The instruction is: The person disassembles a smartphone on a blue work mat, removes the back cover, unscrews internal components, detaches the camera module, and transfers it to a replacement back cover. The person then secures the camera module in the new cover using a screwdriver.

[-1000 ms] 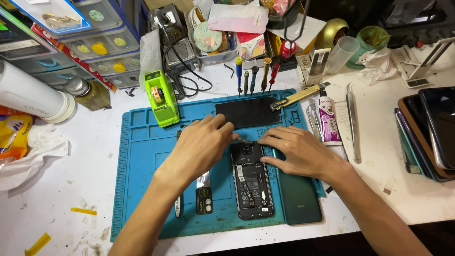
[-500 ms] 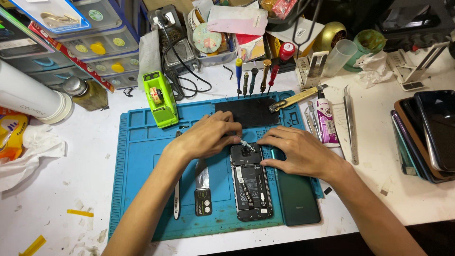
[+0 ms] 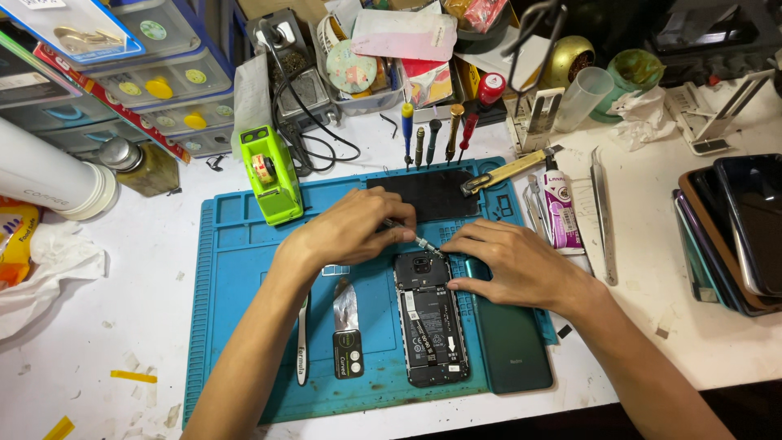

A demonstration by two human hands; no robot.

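Observation:
An opened smartphone (image 3: 430, 318) lies back-up on the blue work mat (image 3: 244, 277), its insides exposed. My left hand (image 3: 354, 228) grips a thin screwdriver (image 3: 415, 239) whose tip points at the phone's top right corner. My right hand (image 3: 509, 265) rests flat beside the phone, fingers touching its upper right edge. The dark green back cover (image 3: 511, 342) lies just right of the phone, partly under my right wrist.
On the mat: a small camera-cover piece (image 3: 346, 342), a white spudger (image 3: 302, 338), a green tape dispenser (image 3: 273, 175), a dark panel (image 3: 432, 195). Screwdrivers (image 3: 432, 134), a utility knife (image 3: 509, 169), glue tube (image 3: 560, 212) and tweezers (image 3: 603, 216) lie behind and right. Stacked phones (image 3: 733, 232) sit far right.
My left hand has shifted up and back from over the phone, exposing its top, and now holds the screwdriver tip at the phone's upper corner. My right hand barely moved.

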